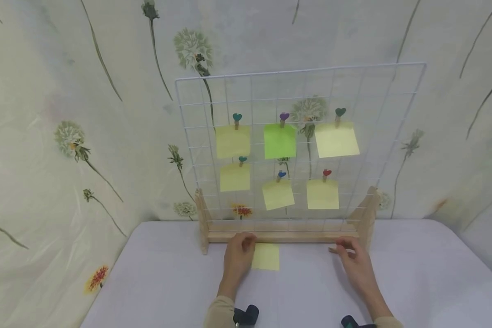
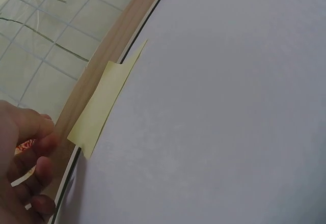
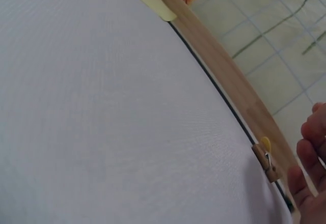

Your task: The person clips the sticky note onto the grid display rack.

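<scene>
A pale yellow sticky note (image 1: 266, 257) lies at the front of the wooden stand base, one part bent up against the wood in the left wrist view. Beside its left edge is my left hand (image 1: 239, 256), fingers loosely bent; in the left wrist view a small gap parts the fingers from the note (image 2: 103, 104). A small wooden clothespin (image 3: 265, 162) with a yellow ornament lies along the base at the right. My right hand (image 1: 356, 264) hovers next to this clothespin (image 1: 332, 249), fingers loosely curled with nothing seen between them.
Behind the hands stands a white wire grid (image 1: 299, 71) in a wooden stand (image 1: 283, 237). Several yellow notes (image 1: 337, 140) and one green note (image 1: 280, 141) hang there from heart-topped clothespins (image 1: 284, 117). A white cloth covers the table (image 1: 303, 296); a flowered curtain (image 1: 127, 68) hangs behind.
</scene>
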A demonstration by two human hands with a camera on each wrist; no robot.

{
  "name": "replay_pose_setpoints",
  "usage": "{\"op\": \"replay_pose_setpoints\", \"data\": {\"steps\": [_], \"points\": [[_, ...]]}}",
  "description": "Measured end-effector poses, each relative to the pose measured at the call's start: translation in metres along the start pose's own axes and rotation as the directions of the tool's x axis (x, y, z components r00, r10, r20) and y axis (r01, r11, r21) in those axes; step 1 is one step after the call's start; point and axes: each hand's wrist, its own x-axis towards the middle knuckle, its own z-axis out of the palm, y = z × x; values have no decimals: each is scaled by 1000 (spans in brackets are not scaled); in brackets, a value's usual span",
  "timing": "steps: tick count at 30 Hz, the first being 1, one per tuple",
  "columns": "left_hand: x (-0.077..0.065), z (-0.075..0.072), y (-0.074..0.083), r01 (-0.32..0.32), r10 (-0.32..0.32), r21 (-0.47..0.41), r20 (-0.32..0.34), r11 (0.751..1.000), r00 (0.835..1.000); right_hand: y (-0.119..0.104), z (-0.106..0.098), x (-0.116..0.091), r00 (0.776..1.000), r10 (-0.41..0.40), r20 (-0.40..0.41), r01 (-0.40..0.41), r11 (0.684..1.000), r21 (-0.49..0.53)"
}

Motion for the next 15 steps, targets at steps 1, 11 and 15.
{"op": "replay_pose_setpoints", "data": {"steps": [1, 11, 15], "points": [[0, 0, 1, 24, -24, 22, -4, 999, 1000, 1, 0, 1, 1000, 1, 0, -1, 1000, 2], [-3, -2, 0, 153, -151, 114, -24, 982, 988, 18, -4, -2, 999, 39, -23, -41, 997, -64], [-3, -1, -1, 156, -155, 136, -16, 978, 988, 19, -3, -2, 1000, -4, -13, 3, 998, -64]]}}
